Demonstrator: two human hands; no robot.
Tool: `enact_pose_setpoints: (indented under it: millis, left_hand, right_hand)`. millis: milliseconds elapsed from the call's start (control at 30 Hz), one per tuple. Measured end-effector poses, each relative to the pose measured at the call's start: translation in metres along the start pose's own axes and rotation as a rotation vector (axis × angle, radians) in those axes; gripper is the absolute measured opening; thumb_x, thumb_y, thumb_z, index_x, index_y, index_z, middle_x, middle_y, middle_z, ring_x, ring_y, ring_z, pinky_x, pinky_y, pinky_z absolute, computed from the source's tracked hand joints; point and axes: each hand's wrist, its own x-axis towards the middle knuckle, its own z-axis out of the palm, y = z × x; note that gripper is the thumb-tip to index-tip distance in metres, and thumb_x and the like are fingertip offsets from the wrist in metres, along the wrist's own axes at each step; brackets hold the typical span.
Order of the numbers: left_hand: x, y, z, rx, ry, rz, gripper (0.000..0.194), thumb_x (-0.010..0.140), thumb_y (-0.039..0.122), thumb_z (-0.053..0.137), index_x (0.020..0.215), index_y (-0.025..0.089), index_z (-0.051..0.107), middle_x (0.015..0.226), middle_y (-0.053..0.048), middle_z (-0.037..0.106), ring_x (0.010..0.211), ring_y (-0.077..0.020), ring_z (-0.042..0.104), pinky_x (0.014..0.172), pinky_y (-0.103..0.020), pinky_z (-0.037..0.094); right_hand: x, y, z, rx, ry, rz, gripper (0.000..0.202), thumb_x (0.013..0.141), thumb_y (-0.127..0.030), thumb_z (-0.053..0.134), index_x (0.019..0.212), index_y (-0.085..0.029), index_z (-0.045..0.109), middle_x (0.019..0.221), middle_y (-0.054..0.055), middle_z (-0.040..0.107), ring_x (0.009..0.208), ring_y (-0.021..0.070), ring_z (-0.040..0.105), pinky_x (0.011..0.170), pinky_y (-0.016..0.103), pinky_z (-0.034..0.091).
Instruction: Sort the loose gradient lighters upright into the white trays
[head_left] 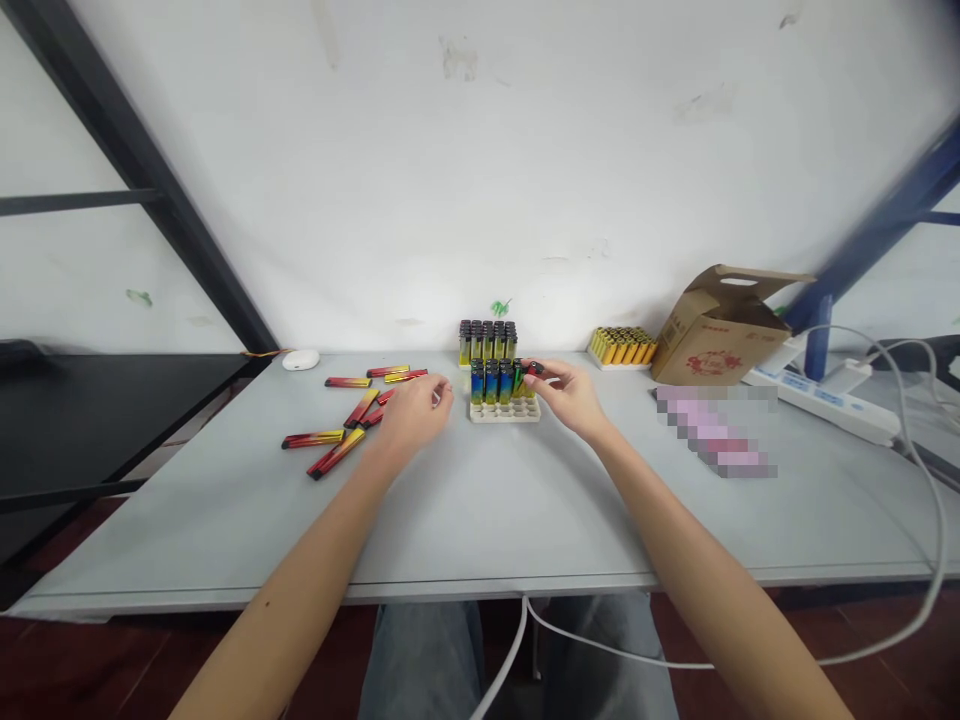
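Observation:
My right hand [571, 398] pinches a lighter [534, 370] with a black top and a little red showing, at the right end of a white tray with holes [504, 412]. Blue-and-green lighters [491, 384] stand upright in this tray, with a greener one [517, 378] beside my fingers. My left hand [415, 412] is closed just left of the tray, thumb and fingers together; whatever is in it, if anything, is hidden. Several red-and-gold lighters [362, 408] lie scattered beside and partly behind the left hand.
Behind the tray, a block of yellow-green lighters [488, 343] stands near the wall. Farther right are a tray of yellow-orange lighters [624, 346], an open cardboard box [712, 335], a power strip [825, 402] and a blurred-out pink item [712, 430]. A white case [301, 360] lies back left.

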Motion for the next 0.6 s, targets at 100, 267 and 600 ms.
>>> enact_pose_setpoints:
  millis: [100, 267, 600]
  left_hand:
    - [0.002, -0.009, -0.008, 0.032, -0.097, -0.029, 0.03, 0.083, 0.043, 0.051, 0.095, 0.021, 0.067, 0.093, -0.009, 0.069, 0.086, -0.0271, 0.061, 0.075, -0.034, 0.043]
    - [0.0, -0.025, -0.017, 0.199, -0.309, -0.075, 0.043, 0.071, 0.057, 0.06, 0.095, 0.021, 0.066, 0.102, -0.01, 0.066, 0.098, -0.029, 0.06, 0.08, -0.034, 0.046]
    - [0.001, -0.029, -0.023, 0.16, -0.491, -0.098, 0.025, 0.072, 0.046, 0.062, 0.081, 0.023, 0.061, 0.091, -0.005, 0.068, 0.092, -0.0257, 0.063, 0.068, -0.031, 0.046]
  right_hand:
    - [-0.001, 0.0, 0.001, -0.042, -0.03, -0.017, 0.022, 0.076, -0.029, 0.069, 0.097, -0.024, 0.075, 0.1, 0.005, 0.072, 0.078, 0.0154, 0.062, 0.064, 0.027, 0.048]
    - [-0.002, 0.003, 0.003, -0.165, -0.086, 0.002, 0.022, 0.077, -0.026, 0.065, 0.097, -0.023, 0.073, 0.089, 0.004, 0.074, 0.075, 0.0169, 0.065, 0.067, 0.03, 0.049]
    - [-0.005, 0.01, 0.005, -0.318, -0.006, -0.11, 0.022, 0.078, -0.025, 0.064, 0.1, -0.023, 0.065, 0.092, 0.003, 0.07, 0.086, 0.0208, 0.065, 0.074, 0.035, 0.05]
